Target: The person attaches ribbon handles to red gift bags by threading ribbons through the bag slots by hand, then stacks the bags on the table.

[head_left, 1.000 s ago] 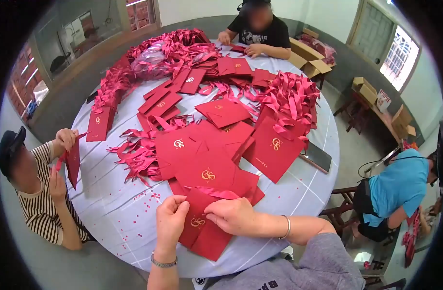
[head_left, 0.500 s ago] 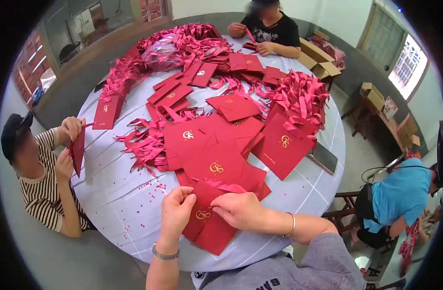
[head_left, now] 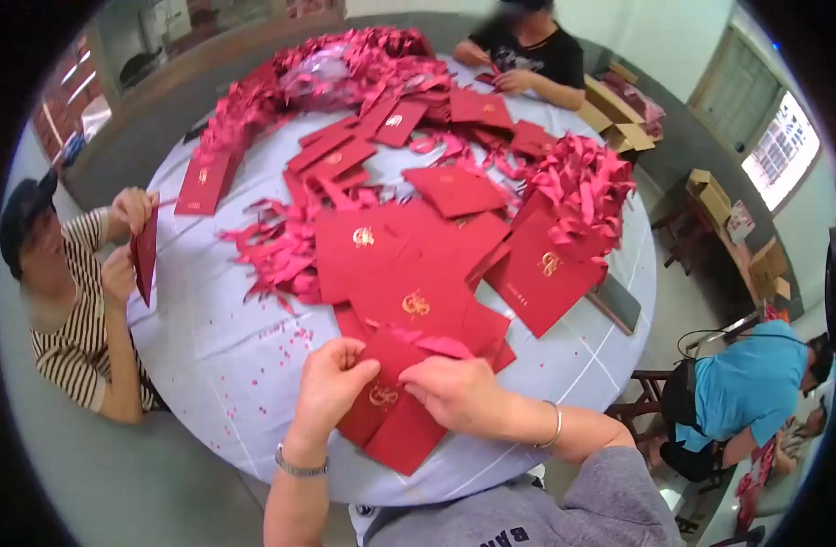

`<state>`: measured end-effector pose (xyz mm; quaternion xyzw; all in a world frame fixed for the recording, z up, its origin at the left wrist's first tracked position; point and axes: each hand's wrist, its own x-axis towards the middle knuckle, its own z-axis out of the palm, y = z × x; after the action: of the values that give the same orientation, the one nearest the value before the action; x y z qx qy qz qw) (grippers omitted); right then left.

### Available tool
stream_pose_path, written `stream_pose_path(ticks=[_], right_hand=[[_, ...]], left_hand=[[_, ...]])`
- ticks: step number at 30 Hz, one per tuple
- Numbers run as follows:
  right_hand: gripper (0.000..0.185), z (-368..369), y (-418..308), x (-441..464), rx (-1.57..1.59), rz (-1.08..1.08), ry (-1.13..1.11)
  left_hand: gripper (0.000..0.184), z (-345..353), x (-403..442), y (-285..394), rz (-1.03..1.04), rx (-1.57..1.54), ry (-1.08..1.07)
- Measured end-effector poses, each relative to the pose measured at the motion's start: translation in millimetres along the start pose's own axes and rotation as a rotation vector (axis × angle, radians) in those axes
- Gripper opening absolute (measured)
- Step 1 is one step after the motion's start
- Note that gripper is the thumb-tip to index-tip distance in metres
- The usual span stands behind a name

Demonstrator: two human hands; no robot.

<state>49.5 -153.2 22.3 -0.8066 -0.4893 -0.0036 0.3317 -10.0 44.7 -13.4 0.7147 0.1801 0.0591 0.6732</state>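
Near the table's front edge I hold a small red paper gift bag [head_left: 381,397] with a gold logo. My left hand [head_left: 331,387] is closed in a pinch on its upper left edge. My right hand [head_left: 459,392] is closed at its upper right side, on the pink ribbon [head_left: 436,343] that runs along the bag's top; the fingertips are partly hidden. Beneath and behind my hands lies an overlapping pile of flat red bags [head_left: 413,296]. Loose pink ribbon handles [head_left: 277,246] spread to the left of that pile.
A phone [head_left: 616,305] lies at the right beside a ribbon-topped stack of bags [head_left: 550,264]. More bags and ribbons [head_left: 345,68] heap up at the back. One person [head_left: 99,310] at left and another [head_left: 527,64] at back handle red items. A person in blue [head_left: 746,383] bends at right.
The view has tilted slightly, shifting the table scene. Both my hands keep their pinch on the bag and ribbon, with little movement. The person at the back has lowered a raised hand.
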Motion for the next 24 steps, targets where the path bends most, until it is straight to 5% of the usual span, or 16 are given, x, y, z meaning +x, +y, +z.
stream_pose_path(ticks=[24], right_hand=[[0.008,5,-3,30,-0.069,-0.08,-0.004]], left_hand=[[0.014,-6,-10,9,-0.202,-0.049,-0.239]])
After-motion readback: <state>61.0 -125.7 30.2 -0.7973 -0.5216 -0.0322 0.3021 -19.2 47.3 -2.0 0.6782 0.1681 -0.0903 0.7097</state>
